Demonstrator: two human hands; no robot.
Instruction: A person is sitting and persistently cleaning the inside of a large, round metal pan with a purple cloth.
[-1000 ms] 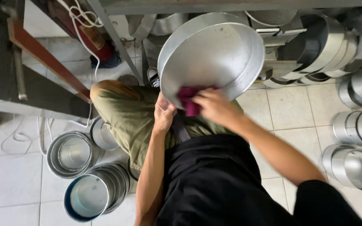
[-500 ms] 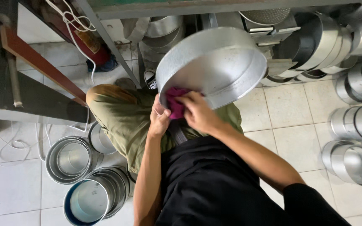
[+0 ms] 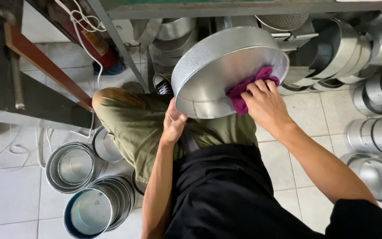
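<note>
Holding a wide, stiff, light metal pan [image 3: 226, 66] tilted over our lap, we grip its near rim with the left hand [image 3: 173, 126]; our right hand [image 3: 264, 104] presses a soft magenta cloth [image 3: 248, 88] inside.

Person seen from above. Black short-sleeved top [image 3: 217, 194], loose fabric, sleeve edge visible at lower right. Olive-green trousers [image 3: 133, 128], creased at the knee. Dark strap [image 3: 190, 140] crossing the waist. Both forearms bare. One dark shoe with white stripes [image 3: 161, 84].
</note>
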